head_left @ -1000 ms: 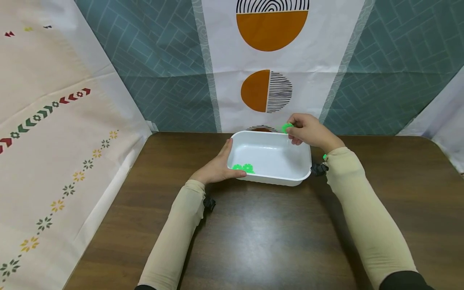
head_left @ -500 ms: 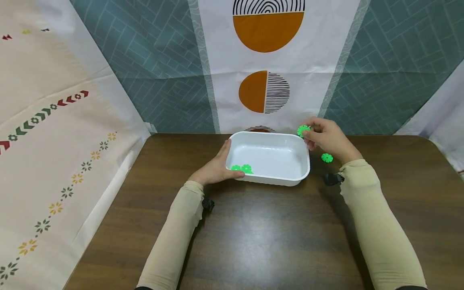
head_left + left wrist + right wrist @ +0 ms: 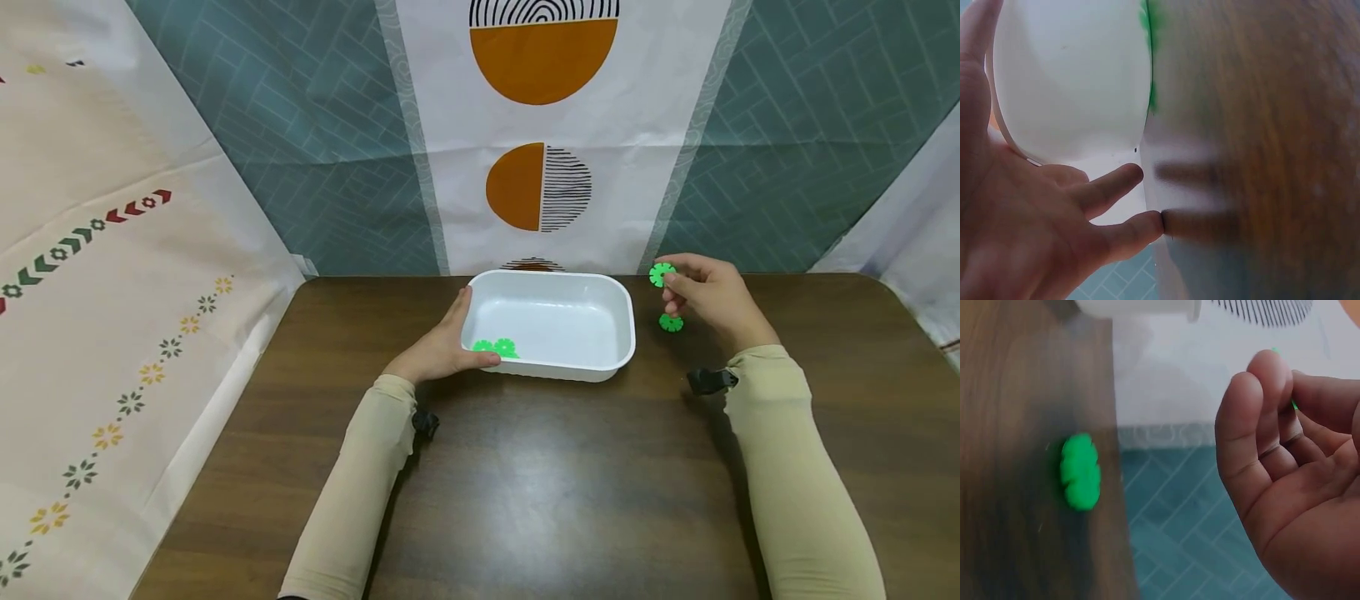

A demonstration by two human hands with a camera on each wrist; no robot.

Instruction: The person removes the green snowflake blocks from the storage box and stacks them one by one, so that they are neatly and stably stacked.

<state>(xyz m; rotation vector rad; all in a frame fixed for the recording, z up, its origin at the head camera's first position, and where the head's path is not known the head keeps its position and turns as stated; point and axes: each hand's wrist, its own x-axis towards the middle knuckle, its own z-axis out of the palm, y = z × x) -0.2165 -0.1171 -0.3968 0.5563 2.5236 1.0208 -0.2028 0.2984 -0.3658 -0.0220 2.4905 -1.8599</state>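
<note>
My left hand (image 3: 442, 342) holds the left end of a white plastic tray (image 3: 555, 367), its thumb over the near rim and fingers along the outer side. Several green notched discs (image 3: 504, 347) lie in the tray's near left corner, partly behind the thumb. To the right of the tray, my right hand (image 3: 712, 298) pinches a green notched disc (image 3: 662, 274) between thumb and fingers, raised above the table. In the right wrist view only slivers of it show past the fingertips. Another green disc (image 3: 1081, 472) lies on the table below that hand.
The brown wooden table (image 3: 525, 500) ends at the back against a teal and white patterned cloth (image 3: 337, 167). A cream embroidered cloth (image 3: 112, 292) hangs along the left side.
My right hand has moved right, from over the tray's far right corner to beside the tray, carrying the pinched disc. The disc on the table has come into fuller view. My left hand stays put.
</note>
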